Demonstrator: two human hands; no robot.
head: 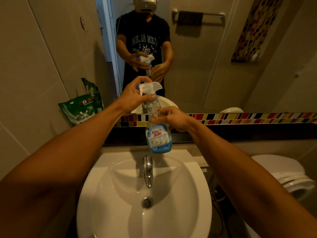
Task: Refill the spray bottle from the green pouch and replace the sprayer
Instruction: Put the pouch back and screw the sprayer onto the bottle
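Observation:
I hold a clear spray bottle [158, 137] with a blue label upright over the back of the sink. My right hand [171, 117] grips its narrow upper body. The white sprayer [150, 87] with a blue nozzle tip sits on top of the bottle, and my left hand [133, 98] is closed around its neck and collar. Whether the sprayer is screwed tight I cannot tell. The green pouch [80, 109] leans against the wall on the ledge at the left, apart from both hands.
A white sink [120, 203] with a chrome tap [147, 170] lies below the bottle. A dark ledge [240, 133] with a coloured tile strip runs under the mirror [197, 57]. A toilet [283, 174] stands at the right.

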